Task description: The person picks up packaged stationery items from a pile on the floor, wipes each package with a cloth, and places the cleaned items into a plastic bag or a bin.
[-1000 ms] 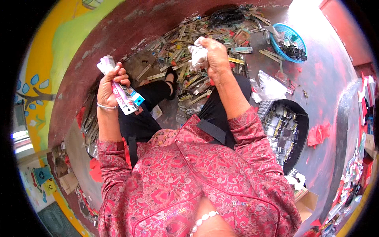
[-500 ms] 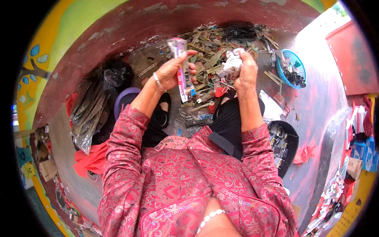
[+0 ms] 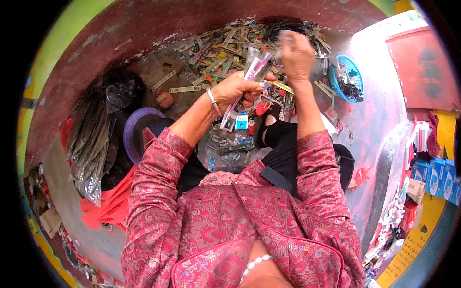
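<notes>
My left hand [image 3: 237,89] grips a bundle of long clear packets [image 3: 249,81] with pink and white items inside, held tilted above my lap. My right hand [image 3: 296,56] reaches forward over a big heap of similar small packets [image 3: 225,53] on the dark red floor; its fingers are curled on something pale at the heap's far edge, mostly hidden. Both forearms wear red patterned sleeves. A few loose packets [image 3: 229,146] lie on my lap between my knees.
A blue plastic basket [image 3: 346,79] with dark pieces stands at the right. A purple round lid or bowl [image 3: 137,129] and clear plastic bags [image 3: 93,139] lie at the left, red cloth [image 3: 113,206] below them. Blue boxes [image 3: 434,175] are stacked far right.
My left hand swung from the left toward the middle with its bundle. My right hand, which held a crumpled white piece near my face, has stretched out to the heap's far side.
</notes>
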Motion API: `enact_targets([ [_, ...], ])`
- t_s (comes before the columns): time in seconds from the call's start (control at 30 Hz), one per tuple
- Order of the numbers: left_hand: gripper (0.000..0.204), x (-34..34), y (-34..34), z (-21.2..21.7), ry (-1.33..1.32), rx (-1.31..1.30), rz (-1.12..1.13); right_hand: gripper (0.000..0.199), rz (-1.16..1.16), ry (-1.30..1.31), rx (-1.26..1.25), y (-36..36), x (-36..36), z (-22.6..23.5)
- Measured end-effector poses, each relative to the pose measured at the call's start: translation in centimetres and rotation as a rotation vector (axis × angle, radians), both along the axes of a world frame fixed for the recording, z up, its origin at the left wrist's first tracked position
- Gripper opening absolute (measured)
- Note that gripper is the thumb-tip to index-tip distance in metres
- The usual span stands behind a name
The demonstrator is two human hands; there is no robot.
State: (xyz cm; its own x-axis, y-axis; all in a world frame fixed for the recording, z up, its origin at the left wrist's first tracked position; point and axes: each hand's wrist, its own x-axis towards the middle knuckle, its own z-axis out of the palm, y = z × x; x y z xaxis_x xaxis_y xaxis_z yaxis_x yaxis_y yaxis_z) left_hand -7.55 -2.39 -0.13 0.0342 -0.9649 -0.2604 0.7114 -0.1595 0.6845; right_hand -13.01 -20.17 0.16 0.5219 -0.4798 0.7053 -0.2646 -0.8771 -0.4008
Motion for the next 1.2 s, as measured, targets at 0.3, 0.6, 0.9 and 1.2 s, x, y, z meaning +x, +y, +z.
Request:
enact_targets([
  [0.3, 0.018, 1.0, -1.1, -1.5, -0.24, 0.012, 0.091, 0.008, 0.491, 0.015, -0.103, 6.0, -0.6, 2.2],
  [0.6, 0.054, 1.0, -0.8, 0.2, 0.013, -0.102, 0.069, 0.027, 0.139, -0.317, 1.214, -3.5, -2.4, -0.9],
  [0.9, 0.068, 0.2, -2.0, -0.8, -0.409, 0.101, 0.258, 0.044, 0.407, 0.344, 1.301, 2.3, -1.0, 0.7],
  [1.2, 0.053, 0.7, -0.9, 0.6, -0.005, 0.001, 0.158, 0.029, 0.619, 0.006, 1.596, 2.1, -1.4, 1.2],
])
